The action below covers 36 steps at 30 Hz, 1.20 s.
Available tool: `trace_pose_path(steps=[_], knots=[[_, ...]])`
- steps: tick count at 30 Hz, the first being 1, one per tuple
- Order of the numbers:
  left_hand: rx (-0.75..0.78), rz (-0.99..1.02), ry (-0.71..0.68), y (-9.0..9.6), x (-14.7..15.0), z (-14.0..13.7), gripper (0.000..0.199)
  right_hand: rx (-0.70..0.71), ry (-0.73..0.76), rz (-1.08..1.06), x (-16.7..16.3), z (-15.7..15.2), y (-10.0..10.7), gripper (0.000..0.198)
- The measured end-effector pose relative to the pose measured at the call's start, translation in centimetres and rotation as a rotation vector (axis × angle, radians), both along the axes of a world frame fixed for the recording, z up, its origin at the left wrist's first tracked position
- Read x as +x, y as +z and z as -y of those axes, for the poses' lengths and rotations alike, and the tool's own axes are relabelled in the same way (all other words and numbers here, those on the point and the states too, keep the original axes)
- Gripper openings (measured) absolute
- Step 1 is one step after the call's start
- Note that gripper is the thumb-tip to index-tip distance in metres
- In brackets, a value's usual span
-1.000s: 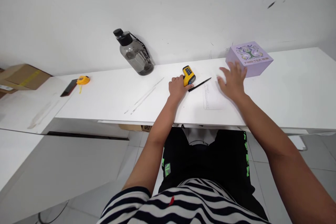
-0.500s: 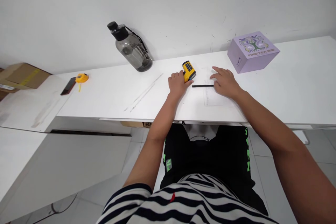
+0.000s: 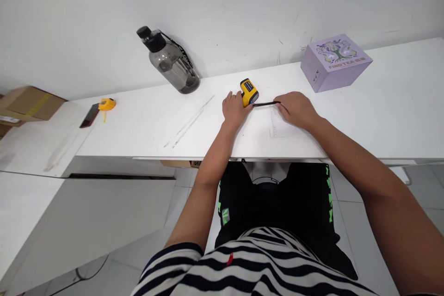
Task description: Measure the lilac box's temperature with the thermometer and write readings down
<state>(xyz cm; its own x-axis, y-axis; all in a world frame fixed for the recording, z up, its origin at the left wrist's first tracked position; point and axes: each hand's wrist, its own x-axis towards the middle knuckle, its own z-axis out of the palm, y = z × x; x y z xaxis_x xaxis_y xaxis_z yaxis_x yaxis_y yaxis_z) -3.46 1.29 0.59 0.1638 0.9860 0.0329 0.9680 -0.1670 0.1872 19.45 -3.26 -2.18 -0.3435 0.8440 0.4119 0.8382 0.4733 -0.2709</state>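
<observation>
Head cam's on my screen and both hands are over the counter (image 3: 388,115), pretty close together. My left hand (image 3: 236,107) is closed around the near-left side of the yellow tool (image 3: 248,89), thumb stretched along its lower edge. The tool lies on the counter, roughly in the middle of my view. My right hand (image 3: 296,108) has a narrow grip, thumb and fingers pinched on the right end of the black pen (image 3: 264,104). The pen runs almost sideways between the two hands, its left end right by my left thumb. Can't tell from this angle if they actually touch.

Just below the pen there's a faint pencil outline (image 3: 272,129), partly hidden by the right hand. More smudgy marks (image 3: 190,122) run slantwise off to the left. The purple box (image 3: 336,65) sits behind the right hand, near the wall (image 3: 243,9), and the bottle (image 3: 175,65) is at the back on the other side. Way left, the tape measure (image 3: 107,104) is up against a dark flat thing (image 3: 89,116), with a carton (image 3: 31,104) beyond.
</observation>
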Motion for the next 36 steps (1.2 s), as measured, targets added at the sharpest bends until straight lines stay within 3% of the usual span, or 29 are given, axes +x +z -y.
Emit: trace_pose_path(steps=[4, 6, 12, 14, 17, 19, 22, 28, 36], knots=[[0.019, 0.024, -0.003, -0.2, -0.1, 0.1, 0.072, 0.101, -0.244, -0.198, 0.8, 0.3, 0.1, 0.021], [0.022, 0.039, -0.019, -0.3, -0.1, 0.0, 0.069, 0.121, -0.297, -0.298, 1.1, 0.2, -0.3, 0.019], [0.002, 0.049, -0.039, -0.5, -0.3, -0.2, 0.06, 0.165, -0.12, -0.466, 0.3, -0.4, -0.6, 0.044], [-0.005, 0.042, -0.048, -0.4, -0.3, -0.2, 0.062, 0.088, -0.114, -0.652, 0.0, -0.3, -0.4, 0.053], [-0.015, 0.037, -0.051, -0.3, -0.3, -0.2, 0.068, -0.197, -0.149, -0.874, -0.3, 0.1, -0.3, 0.048], [-0.018, 0.033, -0.048, -0.3, -0.3, -0.1, 0.071, -0.326, -0.182, -0.881, -0.5, 0.4, -0.2, 0.028], [-0.025, 0.029, -0.048, -0.2, -0.2, -0.1, 0.072, -0.359, -0.228, -0.818, -0.9, 0.7, 0.1, 0.008], [-0.042, 0.027, -0.046, 0.0, -0.1, 0.0, 0.074, -0.449, -0.263, -0.726, -1.3, 0.9, 1.4, 0.032], [-0.033, 0.028, -0.048, 0.1, -0.1, 0.1, 0.071, -0.461, -0.317, -0.658, -1.5, 1.0, 1.8, 0.03]])
